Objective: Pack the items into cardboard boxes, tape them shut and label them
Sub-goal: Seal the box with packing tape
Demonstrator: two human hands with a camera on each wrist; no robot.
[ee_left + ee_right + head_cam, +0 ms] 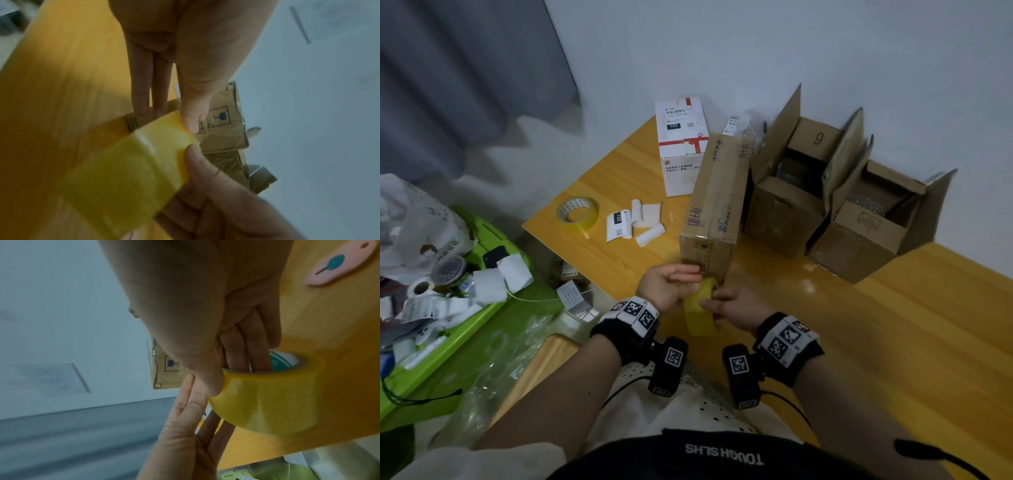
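A yellow tape roll (700,318) (127,170) (267,399) is held above the wooden table (859,325), just in front of a closed cardboard box (717,205) (222,134) standing on its side. My right hand (717,301) (230,378) grips the roll, with its fingers inside the core and its thumb on the outer face. My left hand (681,279) (168,120) lies against the roll's left side with straight fingers (141,91). Its thumb tip touches the roll's upper edge. I cannot make out a loose tape end.
Two open cardboard boxes (791,192) (866,219) stand against the wall at right. A white box with a red ribbon print (681,147), paper labels (633,222) and a second tape roll (578,212) lie further back. A green bin (482,308) of scraps sits left. A pink oval tool (339,264) lies on the table.
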